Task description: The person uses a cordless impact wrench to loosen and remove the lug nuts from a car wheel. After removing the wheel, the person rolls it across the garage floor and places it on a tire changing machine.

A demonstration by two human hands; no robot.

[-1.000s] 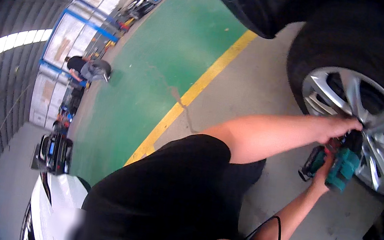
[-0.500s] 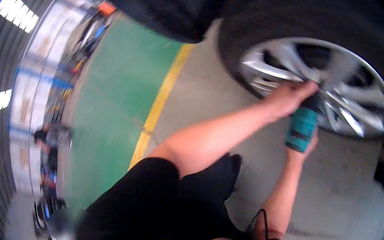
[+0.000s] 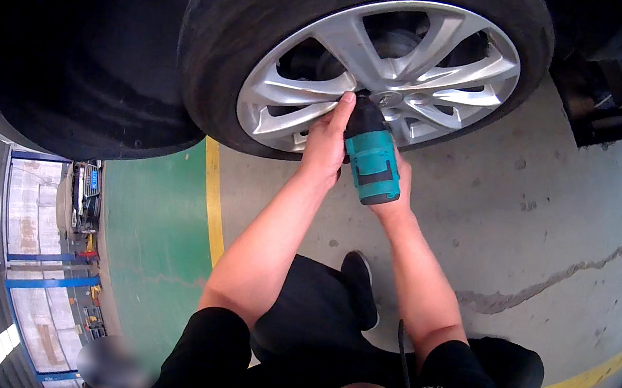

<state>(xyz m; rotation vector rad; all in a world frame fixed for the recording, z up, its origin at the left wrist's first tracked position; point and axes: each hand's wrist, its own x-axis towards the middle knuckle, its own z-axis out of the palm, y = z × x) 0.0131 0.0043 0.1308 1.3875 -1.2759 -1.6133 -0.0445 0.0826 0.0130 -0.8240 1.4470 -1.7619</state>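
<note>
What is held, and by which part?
The right hand holds the power tool behind its teal body, the grip mostly hidden. The left hand is at its black nose; whether it grips is unclear.

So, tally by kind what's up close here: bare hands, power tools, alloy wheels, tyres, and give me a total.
Bare hands: 2, left hand and right hand
Power tools: 1, teal-and-black impact wrench
Alloy wheels: 1, silver alloy wheel
Tyres: 1, black tyre
Total: 5
</note>
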